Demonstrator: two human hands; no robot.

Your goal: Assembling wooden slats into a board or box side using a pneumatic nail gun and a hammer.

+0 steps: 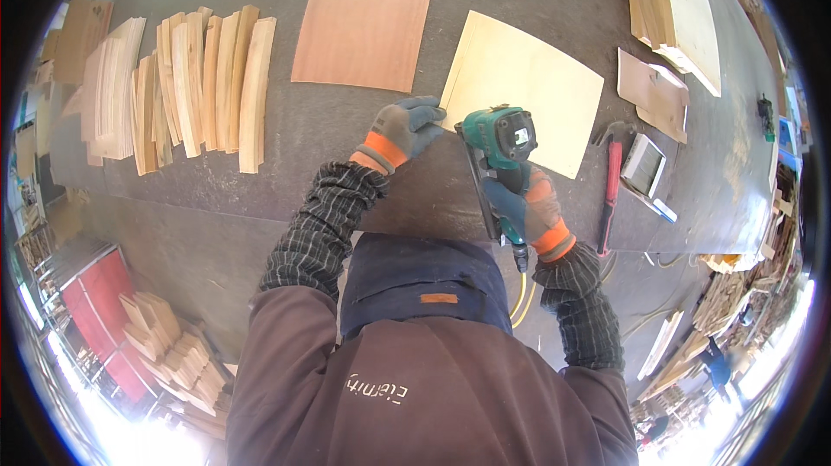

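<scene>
My right hand [537, 211], in a grey and orange work glove, is wrapped round the handle of a green and black pneumatic nail gun [498, 139]. The tool's nose meets the near left corner of a pale plywood sheet [528, 89]; whether it presses on the wood I cannot tell. At that same corner my left hand [402, 130], gloved alike, has its fingers closed on the sheet's left edge. The fingertips are partly hidden. A yellow air hose [522, 297] runs from the nail gun's handle toward me.
Left of a reddish plywood sheet [368, 20] lie several wooden strips [216, 77]. A red-handled hammer [611, 180] and a small metal-framed box [644, 165] lie to the right. Stacked boards [692, 16] stand at the far right of the dark table [346, 198].
</scene>
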